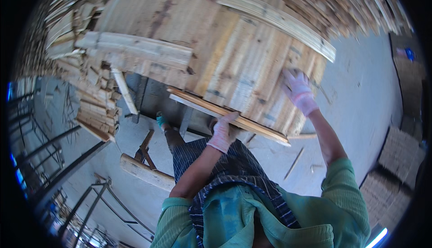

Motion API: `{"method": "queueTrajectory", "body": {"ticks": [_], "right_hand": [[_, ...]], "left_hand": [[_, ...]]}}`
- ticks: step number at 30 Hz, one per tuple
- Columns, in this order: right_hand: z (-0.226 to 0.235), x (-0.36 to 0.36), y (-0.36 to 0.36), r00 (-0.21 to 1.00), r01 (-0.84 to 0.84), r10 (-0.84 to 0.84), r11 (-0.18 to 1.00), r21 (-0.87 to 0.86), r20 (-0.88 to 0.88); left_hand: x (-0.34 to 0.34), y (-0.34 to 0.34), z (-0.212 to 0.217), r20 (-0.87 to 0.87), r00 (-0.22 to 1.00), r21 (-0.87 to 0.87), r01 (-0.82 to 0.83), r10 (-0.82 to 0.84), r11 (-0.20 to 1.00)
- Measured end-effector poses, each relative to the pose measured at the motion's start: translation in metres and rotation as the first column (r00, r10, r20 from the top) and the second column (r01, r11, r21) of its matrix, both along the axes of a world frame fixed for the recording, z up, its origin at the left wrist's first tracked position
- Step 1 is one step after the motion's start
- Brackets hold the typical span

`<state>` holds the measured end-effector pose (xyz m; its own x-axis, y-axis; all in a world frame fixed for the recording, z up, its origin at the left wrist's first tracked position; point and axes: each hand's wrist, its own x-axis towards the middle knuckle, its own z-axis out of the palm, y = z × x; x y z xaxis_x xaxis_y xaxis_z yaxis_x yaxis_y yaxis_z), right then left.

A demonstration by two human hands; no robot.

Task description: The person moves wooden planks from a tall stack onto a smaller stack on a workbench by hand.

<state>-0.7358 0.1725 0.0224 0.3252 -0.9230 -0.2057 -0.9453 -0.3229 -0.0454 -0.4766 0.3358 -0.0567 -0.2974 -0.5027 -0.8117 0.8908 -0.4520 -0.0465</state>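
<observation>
My left hand (222, 133), in a pale pinkish-white glove, closes over two narrow wooden strips (258, 125) at the near edge of a plank surface. The strips lie side by side, slanting down to the right. On the right, my gloved right hand (298, 91) rests with its fingers stretched out on the light wooden planks (243, 68). These planks sit edge to edge as a broad panel with knots and dark stains. Across the panel lie a pale batten (139, 47) on the left and a longer batten (279, 20) toward the far right.
Stacked wood strips (360, 5) fill the far side, and more wood pieces (96, 108) are piled at the left. A low wooden bench (146, 171) stands near my legs. Metal frames (101, 194) are at the lower left, stacked bundles (398, 158) at the right.
</observation>
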Motion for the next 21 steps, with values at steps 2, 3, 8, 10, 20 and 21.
{"method": "queueTrajectory", "body": {"ticks": [2,3,8,10,20,21], "right_hand": [[0.032,0.030,0.022,0.992,-0.112,0.099,0.978,0.177,0.082],[0.041,0.040,0.048,0.975,-0.192,0.140,0.926,0.325,0.175],[0.082,0.079,0.135,0.900,-0.240,-0.157,0.601,0.763,0.407],[0.099,0.077,0.135,0.918,-0.148,-0.184,0.664,0.733,0.352],[0.012,0.013,0.079,0.989,-0.128,0.122,0.988,0.082,0.079],[0.007,0.007,0.082,0.987,-0.120,0.109,0.988,0.092,0.115]], "left_hand": [[0.004,0.013,0.019,-0.066,0.995,-0.110,-0.077,0.070,0.991],[0.007,0.019,0.035,-0.103,0.994,-0.106,-0.041,0.030,0.993],[0.015,0.045,0.088,-0.198,0.969,-0.247,0.094,-0.145,0.965],[0.006,0.029,0.082,-0.121,0.968,-0.344,0.167,-0.220,0.924],[0.051,0.052,0.023,0.772,0.581,-0.192,0.600,-0.258,0.776],[0.068,0.061,0.017,0.782,0.566,-0.129,0.558,-0.262,0.820]]}}
